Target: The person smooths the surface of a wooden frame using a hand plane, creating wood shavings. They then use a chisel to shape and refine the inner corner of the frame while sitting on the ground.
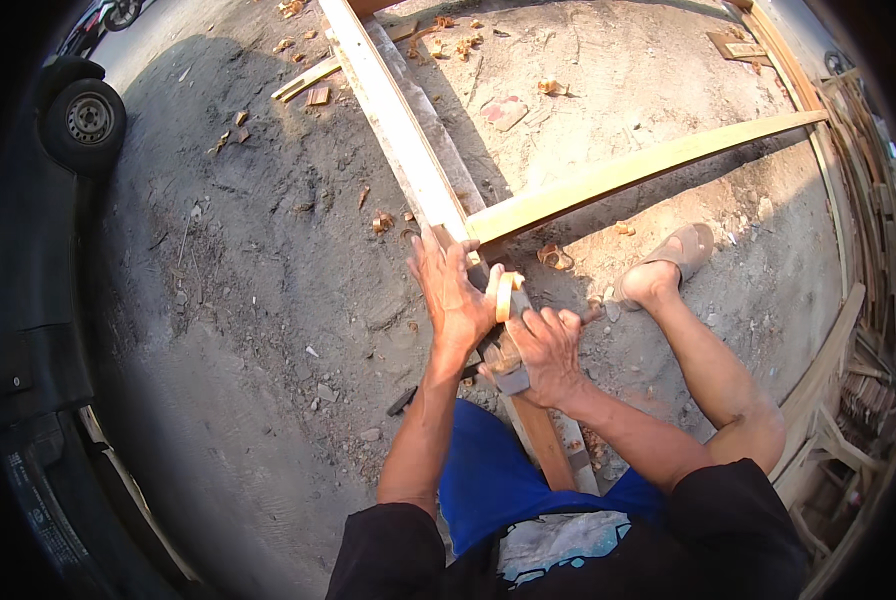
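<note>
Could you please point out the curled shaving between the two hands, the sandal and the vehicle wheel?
Curled shaving [505, 298], head view: middle of its curl.
Sandal [695, 252], head view: the strap over the foot.
Wheel [89, 118], head view: its metal centre.

No words or numbers can be read with certainty. Small pale marks on the dark vehicle at the lower left may be lettering, but they are too small and blurred at the rim to make out. The black shirt bears a grey and light-blue print, with no legible letters.
</note>
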`<state>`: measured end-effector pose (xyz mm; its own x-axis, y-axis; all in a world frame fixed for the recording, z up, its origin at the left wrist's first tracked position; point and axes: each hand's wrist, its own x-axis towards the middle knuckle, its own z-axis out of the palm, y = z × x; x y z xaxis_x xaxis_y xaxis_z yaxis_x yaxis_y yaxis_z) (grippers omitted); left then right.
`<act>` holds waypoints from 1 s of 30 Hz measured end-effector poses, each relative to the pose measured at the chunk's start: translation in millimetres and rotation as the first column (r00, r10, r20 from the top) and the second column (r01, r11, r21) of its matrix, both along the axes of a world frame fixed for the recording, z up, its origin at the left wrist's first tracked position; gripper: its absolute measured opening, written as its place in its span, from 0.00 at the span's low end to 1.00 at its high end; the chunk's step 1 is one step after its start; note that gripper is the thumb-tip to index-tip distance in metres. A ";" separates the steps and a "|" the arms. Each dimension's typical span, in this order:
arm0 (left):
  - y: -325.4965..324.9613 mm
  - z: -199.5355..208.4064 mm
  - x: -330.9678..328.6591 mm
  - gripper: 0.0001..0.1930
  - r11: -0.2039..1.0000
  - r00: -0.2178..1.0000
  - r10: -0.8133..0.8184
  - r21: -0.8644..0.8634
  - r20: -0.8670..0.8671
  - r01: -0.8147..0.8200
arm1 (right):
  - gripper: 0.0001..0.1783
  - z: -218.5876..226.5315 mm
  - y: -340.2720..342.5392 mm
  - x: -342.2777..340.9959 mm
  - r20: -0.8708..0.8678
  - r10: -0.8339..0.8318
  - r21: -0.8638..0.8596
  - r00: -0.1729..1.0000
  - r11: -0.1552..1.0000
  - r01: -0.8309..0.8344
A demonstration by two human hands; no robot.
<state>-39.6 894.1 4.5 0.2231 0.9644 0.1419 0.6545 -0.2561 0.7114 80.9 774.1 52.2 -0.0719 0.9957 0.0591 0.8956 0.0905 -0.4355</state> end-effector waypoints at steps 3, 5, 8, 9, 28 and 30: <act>-123.5 16.4 -13.4 0.27 0.989 0.997 -0.081 -0.127 0.011 0.082 | 0.30 9.1 -126.3 -10.7 -0.032 -0.006 -0.168 0.999 0.986 0.000; -130.8 17.7 -17.9 0.28 0.981 0.992 -0.125 -0.147 -0.006 0.123 | 0.28 0.8 -133.5 -13.4 -0.026 0.005 -0.099 1.000 0.995 -0.008; -29.2 4.7 -9.9 0.28 0.989 0.992 -0.125 -0.081 0.035 0.127 | 0.33 -16.5 -41.0 -11.9 -0.099 -0.017 0.080 0.995 0.996 0.025; 14.8 2.6 -5.6 0.29 0.992 0.993 -0.119 -0.031 0.016 0.120 | 0.37 -13.8 2.4 -13.4 -0.050 -0.068 0.053 0.996 0.996 0.071; -60.4 -1.6 5.6 0.28 0.986 0.983 -0.167 0.012 -0.072 0.168 | 0.37 -1.9 -71.3 -1.4 -0.057 -0.078 0.055 0.995 0.995 0.081; 18.4 0.8 13.3 0.30 0.990 0.989 -0.130 0.039 -0.067 0.133 | 0.39 -19.1 -0.1 1.3 -0.058 -0.074 0.070 0.996 0.994 0.078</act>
<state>-26.3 912.5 5.4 0.3573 0.9194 0.1645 0.6568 -0.3726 0.6556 82.2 774.1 33.1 0.0090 0.9910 0.1332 0.8757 0.0565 -0.4796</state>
